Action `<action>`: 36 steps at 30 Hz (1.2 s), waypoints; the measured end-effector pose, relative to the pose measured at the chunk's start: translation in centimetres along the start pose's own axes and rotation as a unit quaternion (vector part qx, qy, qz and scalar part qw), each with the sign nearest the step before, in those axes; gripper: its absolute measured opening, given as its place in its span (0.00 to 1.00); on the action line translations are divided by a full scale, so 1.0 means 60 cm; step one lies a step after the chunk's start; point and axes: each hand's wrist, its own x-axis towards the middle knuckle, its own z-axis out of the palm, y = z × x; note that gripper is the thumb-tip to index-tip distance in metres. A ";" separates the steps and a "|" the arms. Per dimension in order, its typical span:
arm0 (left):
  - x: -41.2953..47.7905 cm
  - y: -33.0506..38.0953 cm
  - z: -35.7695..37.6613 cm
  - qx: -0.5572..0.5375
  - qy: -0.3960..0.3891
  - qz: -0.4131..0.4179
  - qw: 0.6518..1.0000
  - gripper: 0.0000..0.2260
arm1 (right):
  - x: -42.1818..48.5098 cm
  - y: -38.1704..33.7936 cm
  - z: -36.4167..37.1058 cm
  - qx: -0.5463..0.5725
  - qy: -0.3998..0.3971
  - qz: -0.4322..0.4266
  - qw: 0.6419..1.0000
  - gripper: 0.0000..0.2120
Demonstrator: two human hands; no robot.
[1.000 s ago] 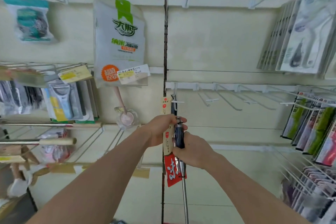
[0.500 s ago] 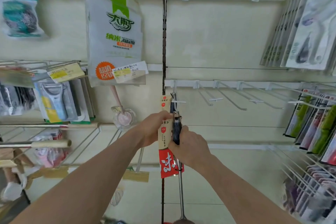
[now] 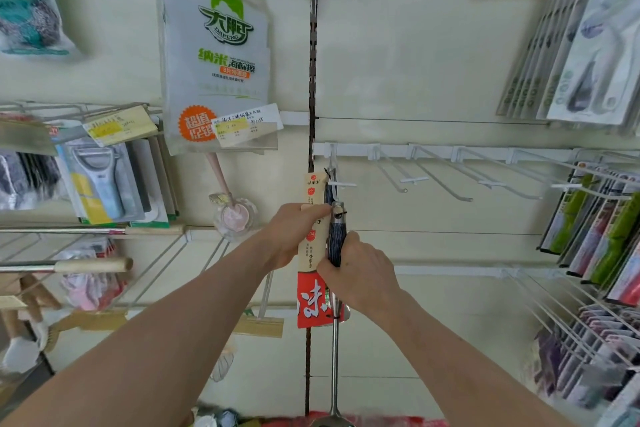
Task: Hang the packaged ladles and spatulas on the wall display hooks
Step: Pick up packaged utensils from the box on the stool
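Ladle (image 3: 334, 354) hangs upright between our hands, its top just under the wall hook (image 3: 341, 184). Our left hand (image 3: 291, 236) pinches the card label (image 3: 313, 253), and our right hand (image 3: 360, 276) wraps the dark handle (image 3: 336, 241).

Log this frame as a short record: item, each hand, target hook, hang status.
item: long steel utensil with dark striped handle, beige-and-red card label attached
left hand: holds the card label
right hand: fingers grip the handle
target: white wire wall hook, just above the handle's top
hang status: cannot tell whether it is threaded on
neighbours: empty white hooks to the right
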 end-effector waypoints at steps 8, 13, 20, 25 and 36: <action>0.001 0.004 0.001 -0.014 0.017 0.007 1.000 0.12 | -0.005 -0.003 -0.003 0.009 -0.001 -0.003 1.000 0.16; 0.008 0.015 -0.004 -0.002 0.015 0.001 1.000 0.13 | 0.001 -0.011 -0.013 0.016 -0.012 0.003 1.000 0.15; 0.010 0.027 -0.006 0.039 0.023 -0.015 0.999 0.11 | 0.001 -0.021 -0.012 0.062 -0.030 0.019 0.997 0.14; 0.016 0.035 0.005 0.076 0.048 -0.027 0.996 0.07 | -0.002 -0.024 -0.009 0.100 -0.039 0.035 0.994 0.14; 0.025 0.042 0.011 0.067 0.053 -0.041 0.996 0.10 | 0.007 -0.018 -0.008 0.106 -0.047 0.031 0.993 0.13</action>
